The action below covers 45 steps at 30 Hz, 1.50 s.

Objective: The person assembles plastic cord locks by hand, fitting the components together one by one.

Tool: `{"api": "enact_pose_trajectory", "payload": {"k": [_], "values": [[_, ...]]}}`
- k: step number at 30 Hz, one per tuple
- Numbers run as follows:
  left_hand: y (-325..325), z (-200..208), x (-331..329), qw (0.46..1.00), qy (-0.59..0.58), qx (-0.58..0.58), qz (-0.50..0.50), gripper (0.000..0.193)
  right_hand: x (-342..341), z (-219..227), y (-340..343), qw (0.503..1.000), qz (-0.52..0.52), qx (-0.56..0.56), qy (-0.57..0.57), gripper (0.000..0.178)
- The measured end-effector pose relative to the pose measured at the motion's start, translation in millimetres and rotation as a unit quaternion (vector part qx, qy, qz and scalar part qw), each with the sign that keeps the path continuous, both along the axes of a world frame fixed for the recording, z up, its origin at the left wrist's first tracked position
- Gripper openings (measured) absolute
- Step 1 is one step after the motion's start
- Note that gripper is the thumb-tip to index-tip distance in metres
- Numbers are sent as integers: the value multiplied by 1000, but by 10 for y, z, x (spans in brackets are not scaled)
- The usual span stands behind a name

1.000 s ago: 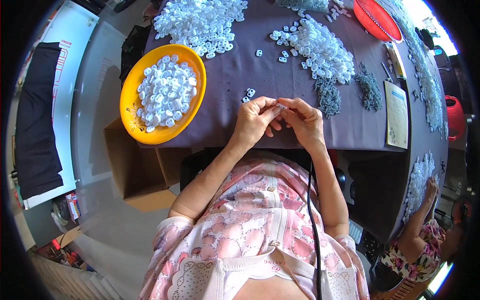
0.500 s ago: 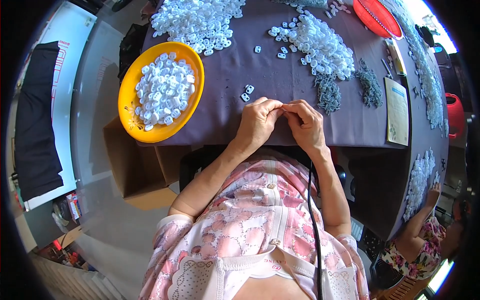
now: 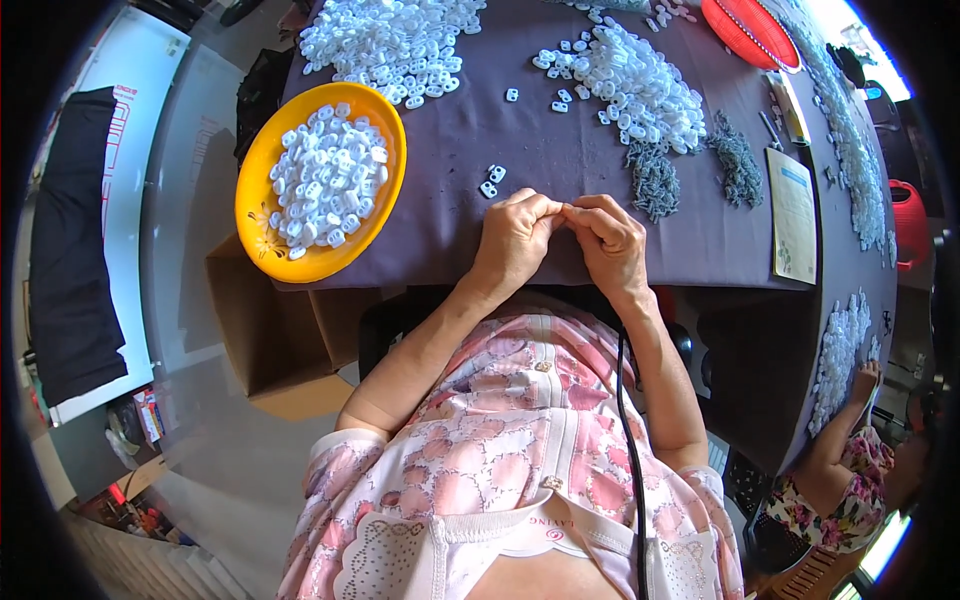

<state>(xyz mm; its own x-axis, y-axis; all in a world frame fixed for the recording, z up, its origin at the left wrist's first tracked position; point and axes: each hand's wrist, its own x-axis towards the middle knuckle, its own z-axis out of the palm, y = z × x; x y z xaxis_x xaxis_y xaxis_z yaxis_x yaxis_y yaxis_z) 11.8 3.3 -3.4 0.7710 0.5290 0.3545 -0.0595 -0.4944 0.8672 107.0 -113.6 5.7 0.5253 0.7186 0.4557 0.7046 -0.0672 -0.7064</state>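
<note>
Close together, my left hand (image 3: pixel 515 240) and right hand (image 3: pixel 608 240) met fingertip to fingertip over the purple table (image 3: pixel 560 170), fingers pinched shut, whatever they held hidden, two white clips (image 3: pixel 491 181) nearby, yellow bowl (image 3: pixel 262 170) well left.

Bright, even daylight; blown-out glare top right beyond the red basket (image 3: pixel 750 30). Soft shadow under the purple table (image 3: pixel 600 270) edge. Sharp centre; heavy fisheye bending and black vignette at the rim, corners smeared.

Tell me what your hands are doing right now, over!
Left hand and right hand pinched together at the fingertips, the piece between them too small to tell. Two small white pieces just beyond on the purple cloth. Yellow bowl to the left.
</note>
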Motion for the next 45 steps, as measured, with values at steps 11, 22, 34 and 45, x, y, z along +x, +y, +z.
{"api": "enact_pose_trajectory", "payload": {"k": [11, 22, 34, 45], "values": [[27, -2, -12, 999, 42, -2, -4, 6, -17, 3, 21, 999, -22, 0, -38, 20], [24, 16, 10, 999, 31, 30, -17, 5, 13, -59, 21, 997, -28, -15, -69, 16], [72, 15, 3, 986, 64, -149, -36, 16, -32, 25, 0, 998, -26, -50, 39, 27], [80, 81, -18, 985, 97, -141, -29, 12, -36, 58, 16, 999, -25, -30, -3, 28]]}}
